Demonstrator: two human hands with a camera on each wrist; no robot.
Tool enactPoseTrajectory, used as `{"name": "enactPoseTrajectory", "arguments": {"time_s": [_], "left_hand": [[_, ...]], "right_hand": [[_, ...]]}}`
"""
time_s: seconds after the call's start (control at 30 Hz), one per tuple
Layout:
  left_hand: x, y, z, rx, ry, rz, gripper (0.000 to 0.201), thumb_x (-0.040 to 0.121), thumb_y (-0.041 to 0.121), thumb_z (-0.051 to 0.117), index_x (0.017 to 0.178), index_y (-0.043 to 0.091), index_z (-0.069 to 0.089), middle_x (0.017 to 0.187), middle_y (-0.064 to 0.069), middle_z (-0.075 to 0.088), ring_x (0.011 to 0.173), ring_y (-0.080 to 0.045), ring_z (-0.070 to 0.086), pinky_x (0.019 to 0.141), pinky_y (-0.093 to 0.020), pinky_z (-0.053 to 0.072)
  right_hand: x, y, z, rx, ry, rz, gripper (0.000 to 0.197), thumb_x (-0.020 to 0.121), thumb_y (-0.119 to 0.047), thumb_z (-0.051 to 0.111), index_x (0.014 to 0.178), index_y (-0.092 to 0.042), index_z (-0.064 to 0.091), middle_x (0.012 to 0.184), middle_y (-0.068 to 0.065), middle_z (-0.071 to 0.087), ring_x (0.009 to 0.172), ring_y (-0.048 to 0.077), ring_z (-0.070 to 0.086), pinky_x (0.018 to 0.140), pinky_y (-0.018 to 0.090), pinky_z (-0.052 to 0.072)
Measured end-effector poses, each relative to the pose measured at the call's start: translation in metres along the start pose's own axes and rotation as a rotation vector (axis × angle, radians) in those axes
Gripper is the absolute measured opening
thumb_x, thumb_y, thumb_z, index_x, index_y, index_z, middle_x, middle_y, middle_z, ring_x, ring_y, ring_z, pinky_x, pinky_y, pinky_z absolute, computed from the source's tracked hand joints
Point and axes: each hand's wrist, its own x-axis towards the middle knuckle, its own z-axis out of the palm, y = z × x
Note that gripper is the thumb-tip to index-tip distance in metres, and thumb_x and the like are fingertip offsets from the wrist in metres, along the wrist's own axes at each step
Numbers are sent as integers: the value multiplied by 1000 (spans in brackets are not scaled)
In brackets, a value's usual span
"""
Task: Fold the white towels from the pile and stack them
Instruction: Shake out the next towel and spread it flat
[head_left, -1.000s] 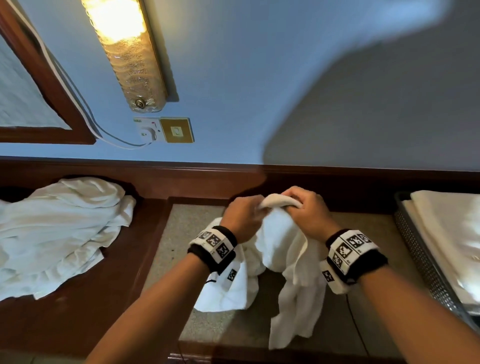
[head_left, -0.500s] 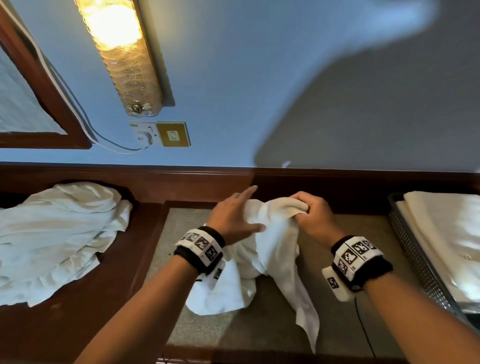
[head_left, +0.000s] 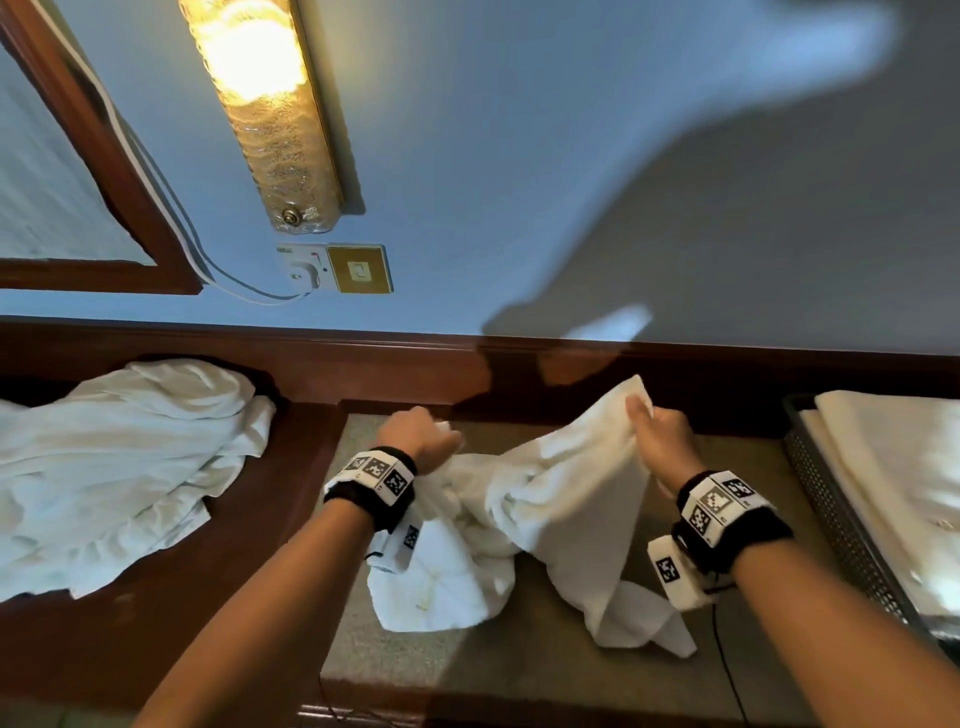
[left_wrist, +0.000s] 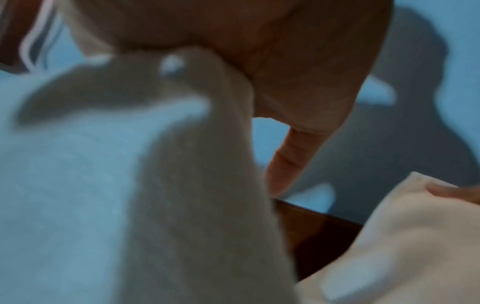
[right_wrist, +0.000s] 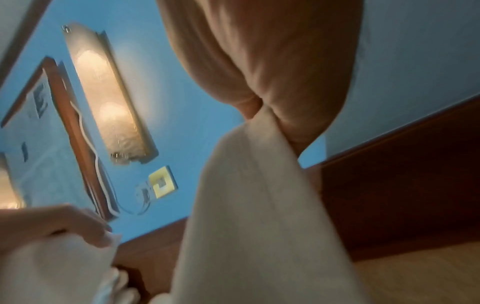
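A crumpled white towel (head_left: 545, 499) hangs between both hands above the stone-topped counter (head_left: 467, 660). My right hand (head_left: 641, 415) pinches its raised corner; in the right wrist view the cloth (right_wrist: 259, 195) drops from curled fingers (right_wrist: 298, 127). My left hand (head_left: 441, 434) grips the towel's other edge further left and lower. In the left wrist view the towel (left_wrist: 182, 164) runs under the palm, blurred. The pile of unfolded white towels (head_left: 114, 467) lies on the dark wood ledge at the left. Folded white towels (head_left: 893, 478) lie in a metal mesh tray (head_left: 841, 530) at the right.
A dark wooden rail (head_left: 519, 358) runs along the blue wall behind the counter. Above it are a lit wall lamp (head_left: 260, 104), a brass switch plate (head_left: 358, 270) and a framed mirror (head_left: 78, 197). A thin black cable (head_left: 727, 670) trails from my right wrist.
My hands have drawn apart, the left going left and the right going right and up, so the bunched towel now stretches between them. The left hand has closed on the cloth.
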Motion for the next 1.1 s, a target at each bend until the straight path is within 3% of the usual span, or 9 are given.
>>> {"name": "enactPoseTrajectory", "arguments": {"time_s": [0.1,0.17,0.33,0.43,0.57,0.67,0.83,0.97,1.1], "left_hand": [[1,-22,6,-168,30,-79,25,89,31,58,89,8,64,89,-10,67,84,-29,64,70,-34,50],[3,-26,14,-402,145,-92,24,94,24,57,74,11,54,75,-4,58,77,-28,57,62,-33,40],[-27,9,28,-828,403,84,34,105,35,52,84,8,56,76,0,59,69,-16,53,60,-31,43],[-43,31,41,-843,389,252,27,105,34,56,90,12,61,78,4,67,66,-8,61,60,-26,51],[-49,39,49,-806,394,407,13,103,27,59,105,17,67,81,4,73,70,-16,69,64,-43,58],[-51,39,51,-761,411,489,17,104,31,57,111,21,68,82,6,74,67,-13,70,60,-44,57],[-49,43,50,-674,537,524,16,103,26,62,103,17,75,78,10,71,63,-8,64,54,-27,51],[-48,45,50,-636,566,520,13,98,20,68,100,14,79,87,5,74,73,-8,66,64,-27,54],[-50,48,47,-665,560,533,13,97,20,69,94,11,78,82,3,73,70,-10,65,62,-26,52]], "right_hand": [[-5,10,7,-75,7,-7,34,99,-31,58,87,-1,64,89,17,67,87,35,64,73,40,45],[-15,4,15,-59,5,-57,30,99,-28,59,84,-2,61,83,14,64,81,32,61,68,35,41],[-52,-33,38,88,-63,-252,46,98,-31,62,66,-1,46,57,4,41,55,16,36,54,32,29],[-68,-52,52,133,-94,-351,35,96,-30,66,66,-11,62,58,3,58,54,21,50,53,36,42],[-87,-67,61,155,-113,-441,30,98,-34,65,74,-18,75,63,-2,70,62,19,66,58,35,54],[-89,-65,65,153,-124,-473,25,99,-36,64,86,-21,79,72,-6,72,68,11,69,64,36,58],[-82,-57,70,135,-80,-485,11,91,-27,74,90,-18,80,78,-1,69,73,16,67,70,47,57],[-81,-58,66,187,-134,-446,14,89,-24,77,100,-17,80,84,-3,74,80,12,71,78,44,60],[-77,-60,62,182,-226,-417,18,94,-15,69,111,-15,77,98,-4,74,94,10,70,90,44,57]]}}
